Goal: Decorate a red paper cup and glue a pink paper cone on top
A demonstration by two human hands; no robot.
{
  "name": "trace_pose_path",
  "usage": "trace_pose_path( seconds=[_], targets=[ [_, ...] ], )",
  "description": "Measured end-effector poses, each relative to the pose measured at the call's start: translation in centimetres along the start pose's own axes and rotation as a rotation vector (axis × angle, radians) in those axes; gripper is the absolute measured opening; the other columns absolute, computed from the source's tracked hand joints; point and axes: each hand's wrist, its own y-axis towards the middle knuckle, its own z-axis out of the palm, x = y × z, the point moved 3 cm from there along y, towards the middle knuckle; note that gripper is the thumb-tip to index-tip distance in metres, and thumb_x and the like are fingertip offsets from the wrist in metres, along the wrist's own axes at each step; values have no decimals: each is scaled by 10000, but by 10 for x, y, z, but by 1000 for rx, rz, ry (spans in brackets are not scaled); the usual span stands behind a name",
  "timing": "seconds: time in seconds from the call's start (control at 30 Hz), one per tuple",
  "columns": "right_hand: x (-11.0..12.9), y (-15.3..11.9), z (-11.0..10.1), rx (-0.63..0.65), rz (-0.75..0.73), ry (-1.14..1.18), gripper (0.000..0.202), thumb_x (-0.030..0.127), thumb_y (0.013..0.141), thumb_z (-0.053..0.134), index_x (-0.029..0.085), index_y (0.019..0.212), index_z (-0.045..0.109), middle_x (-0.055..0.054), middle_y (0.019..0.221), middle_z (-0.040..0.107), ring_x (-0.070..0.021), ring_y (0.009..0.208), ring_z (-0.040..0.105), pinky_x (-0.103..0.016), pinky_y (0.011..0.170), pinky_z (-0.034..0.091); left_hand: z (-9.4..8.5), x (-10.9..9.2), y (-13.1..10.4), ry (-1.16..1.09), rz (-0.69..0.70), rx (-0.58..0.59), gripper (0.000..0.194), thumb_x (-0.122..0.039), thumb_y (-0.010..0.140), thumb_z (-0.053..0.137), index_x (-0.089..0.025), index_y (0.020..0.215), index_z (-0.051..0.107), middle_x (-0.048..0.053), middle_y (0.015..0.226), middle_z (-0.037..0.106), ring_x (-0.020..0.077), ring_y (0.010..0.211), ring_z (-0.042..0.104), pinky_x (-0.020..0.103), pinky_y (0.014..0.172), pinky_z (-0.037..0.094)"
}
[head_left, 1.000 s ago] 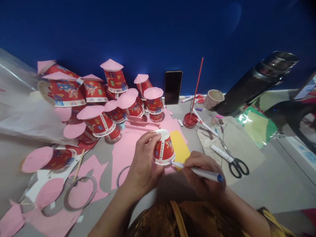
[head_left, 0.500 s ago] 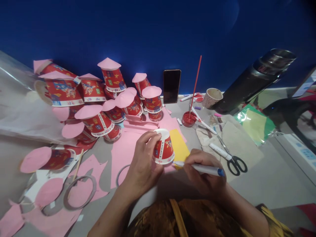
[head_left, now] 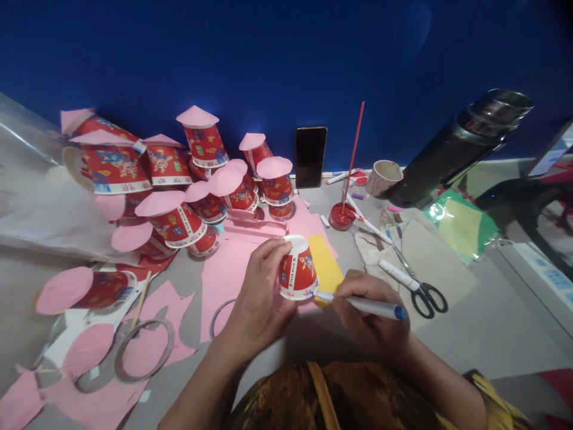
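My left hand grips a red paper cup by its left side, with the white base up and the printed rim down. In my right hand is a white marker with a blue end, held like a pen. Its tip touches or nearly touches the cup's lower rim, where small pink and blue marks show. A yellow paper piece lies behind the cup, over pink paper.
Red cups with pink paper cones crowd the left. Tape rings lie front left. A phone leans on the blue wall. Rightward are a red paste pot, black scissors, a patterned cup and a black flask.
The cup has turned slightly in my left hand, so its white printed strip sits further left. The marker has barely moved.
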Motion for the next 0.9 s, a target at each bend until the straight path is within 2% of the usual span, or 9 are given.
trace_pose_path(
  seconds=[0.17, 0.47, 0.9],
  targets=[
    [-1, -1, 0, 16, 9, 15, 195, 27, 879, 592, 218, 910, 619, 7, 693, 636, -136, 576, 581, -272, 552, 449, 0, 0, 0, -8, 0, 3, 826, -12, 757, 580, -192, 1528, 344, 149, 1464, 441, 276, 1426, 427, 469, 1225, 410],
    [2, 0, -1, -35, -44, -7, 190, 34, 870, 602, 207, 945, 621, -5, 700, 639, -145, 568, 585, -286, 545, 466, 2, 0, 0, -2, 8, -5, 824, -13, 766, 591, -198, 1529, 344, 154, 1475, 445, 283, 1430, 431, 483, 1224, 410],
    [6, 4, -1, -10, -17, -51, 143, 73, 894, 577, 205, 851, 611, 4, 655, 619, -143, 544, 587, -271, 514, 451, 6, -1, 0, 0, 11, -12, 824, 2, 731, 596, -199, 1497, 368, 156, 1448, 468, 299, 1401, 463, 507, 1193, 446]
  ],
)
